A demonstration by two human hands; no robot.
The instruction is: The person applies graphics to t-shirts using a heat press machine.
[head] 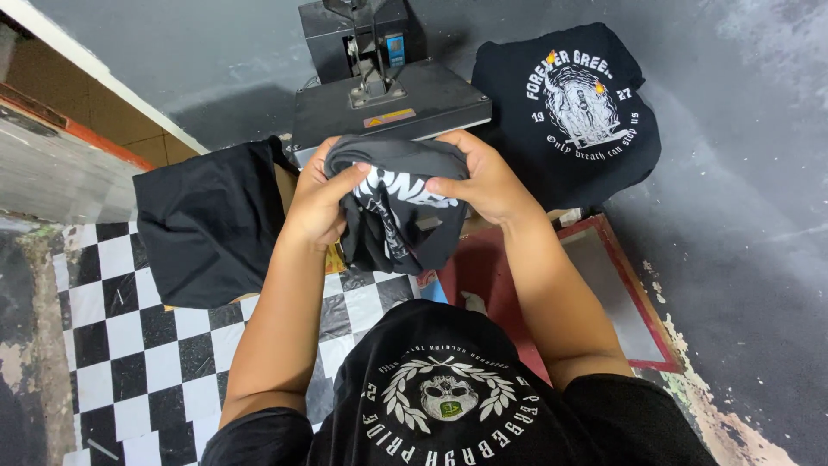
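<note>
A bunched black cotton T-shirt with white print (395, 211) was clamped between the left hand (317, 203) and right hand (485, 181). It was judged soft, light and limp, best gripped at its gathered folds.

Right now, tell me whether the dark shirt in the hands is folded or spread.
Folded: the dark shirt is bunched in layers between the left hand and right hand, its white print creased.

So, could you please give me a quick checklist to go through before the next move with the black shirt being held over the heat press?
1. Left hand grips bunched black shirt: ok.
2. Right hand grips the shirt's other side: ok.
3. Shirt spread flat: not ok, it is crumpled, white print partly hidden.
4. Heat press open to receive it: not ok, the top plate looks lowered.
5. Press temperature: cannot tell.
6. Printed shirt lies apart, right of the press: ok.
</note>
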